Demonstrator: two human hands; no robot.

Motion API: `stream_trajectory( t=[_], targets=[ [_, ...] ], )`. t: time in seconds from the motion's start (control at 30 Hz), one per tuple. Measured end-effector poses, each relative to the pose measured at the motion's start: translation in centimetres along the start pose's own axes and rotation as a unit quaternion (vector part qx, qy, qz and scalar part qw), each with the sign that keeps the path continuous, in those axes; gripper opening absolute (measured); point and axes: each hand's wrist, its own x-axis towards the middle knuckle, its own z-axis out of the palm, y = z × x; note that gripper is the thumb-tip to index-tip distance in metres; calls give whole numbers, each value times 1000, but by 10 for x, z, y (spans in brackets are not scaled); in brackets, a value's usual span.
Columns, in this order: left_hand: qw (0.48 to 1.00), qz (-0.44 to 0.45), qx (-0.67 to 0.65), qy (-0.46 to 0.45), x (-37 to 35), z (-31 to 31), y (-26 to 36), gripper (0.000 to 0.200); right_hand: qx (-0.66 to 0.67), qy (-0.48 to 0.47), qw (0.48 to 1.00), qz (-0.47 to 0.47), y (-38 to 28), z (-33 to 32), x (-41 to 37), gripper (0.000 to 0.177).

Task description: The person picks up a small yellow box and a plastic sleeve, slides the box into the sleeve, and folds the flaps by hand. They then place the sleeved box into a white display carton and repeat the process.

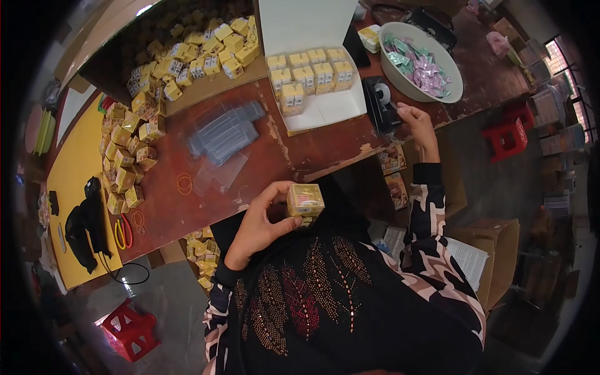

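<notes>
My left hand (pixel 265 220) grips a small yellow printed box (pixel 305 200) with a glossy clear covering, held in front of my chest. Part of another yellow piece shows beneath it. At the black tape dispenser (pixel 380 106) with its white-cored roll, my right hand (pixel 419 127) has its thumb and forefinger pinched together; whatever lies between the fingertips is too small to make out. Left of the dispenser is an open white carton (pixel 328 114) with rows of similar yellow boxes (pixel 312 75) inside. Flat clear plastic sleeves (pixel 226 132) lie on the table between my hands and the big box.
A large cardboard box (pixel 206 87) full of small yellow boxes stands at the back left, with more boxes (pixel 128 144) piled beside it. A white basin (pixel 450 94) holds green and purple packets. Rubber bands (pixel 184 184) lie on the worn red table (pixel 275 162). Red stools (pixel 130 331) stand below.
</notes>
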Motion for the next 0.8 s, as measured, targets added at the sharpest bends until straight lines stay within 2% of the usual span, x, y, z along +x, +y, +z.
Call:
stream_trajectory(
  t=[0.07,0.2,0.3,0.37,0.43,0.5,0.57,0.6,0.67,0.77,0.8],
  targets=[
    [1000,2,-5,0,0,0,-2,54,33,63,997,-6,-18,6,-12,24],
    [1000,2,-2,-1,-1,1,2,54,22,60,998,-14,-5,7,-29,24],
    [1000,9,-27,-8,0,1,-5,54,40,107,993,-20,19,14,-41,25],
    [1000,11,-19,-6,1,3,-2,54,84,95,992,27,39,19,-43,24],
    [1000,12,-11,-1,0,4,-1,54,89,108,990,22,45,24,-40,23],
    [998,10,-63,12,0,5,1,54,94,118,988,15,48,28,-38,22],
    [996,29,-74,29,1,6,3,55,33,155,986,-54,50,30,-37,19],
    [994,46,-85,46,1,6,3,55,32,151,986,-56,50,29,-35,19],
    [991,68,-103,61,3,7,4,55,-29,160,980,-116,57,24,-32,19],
    [981,91,-140,97,2,5,5,57,-61,172,980,-83,14,35,-49,17],
    [978,108,-152,94,2,4,6,57,-241,189,937,-171,30,24,-41,14]
  ],
)
